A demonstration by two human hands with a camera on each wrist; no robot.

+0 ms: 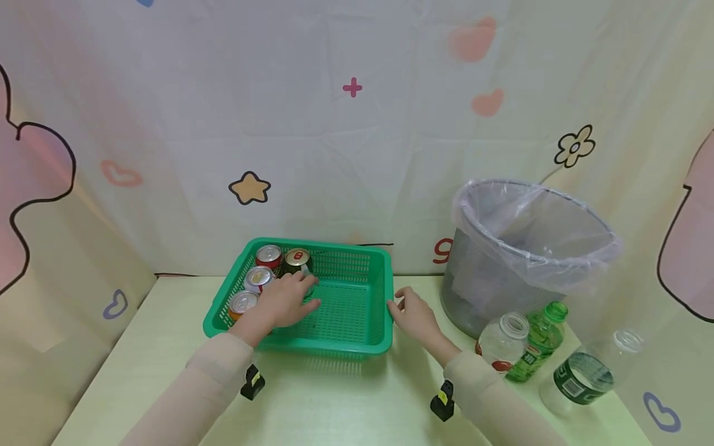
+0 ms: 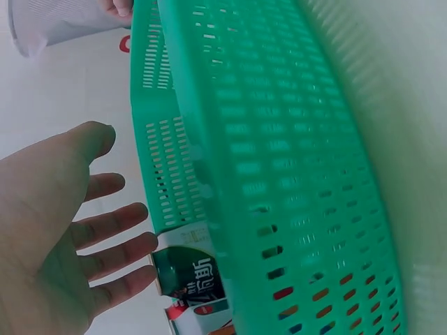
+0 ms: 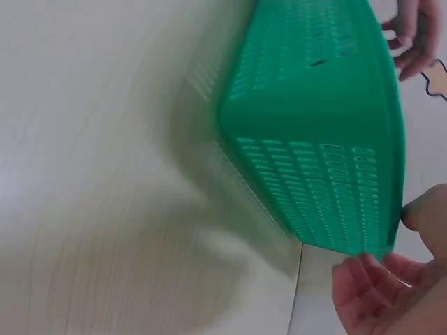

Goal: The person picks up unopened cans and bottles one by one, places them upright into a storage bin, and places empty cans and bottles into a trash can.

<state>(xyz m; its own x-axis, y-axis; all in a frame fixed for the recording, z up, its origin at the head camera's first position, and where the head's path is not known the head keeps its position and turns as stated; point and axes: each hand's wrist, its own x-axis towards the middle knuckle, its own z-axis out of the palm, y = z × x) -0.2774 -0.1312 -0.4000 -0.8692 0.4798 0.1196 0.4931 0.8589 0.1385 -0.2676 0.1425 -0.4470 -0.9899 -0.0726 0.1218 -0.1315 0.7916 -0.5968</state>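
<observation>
A green plastic basket (image 1: pixel 344 348) stands on the table with several drink cans grouped in its left part. Among them are a red can (image 1: pixel 269 255), a dark green can (image 1: pixel 297 257), a white can (image 1: pixel 259 279) and an orange can (image 1: pixel 243 303). My left hand (image 1: pixel 286 300) is over the basket beside the cans, fingers spread and palm bare in the left wrist view. Another green-and-white can side (image 2: pixel 190 264) shows past its fingertips. At the basket's right rim, my right hand (image 1: pixel 415 317) pinches the edge, thumb (image 3: pixel 419 213) on the rim and curled fingers against the outer wall.
A grey mesh bin (image 1: pixel 465 279) lined with a clear bag stands at the back right. In front of it are a clear jar-like bottle (image 1: pixel 504 344), a green bottle (image 1: pixel 538 344) and a clear bottle with a green label (image 1: pixel 582 378). A printed curtain (image 1: pixel 357 155) hangs behind.
</observation>
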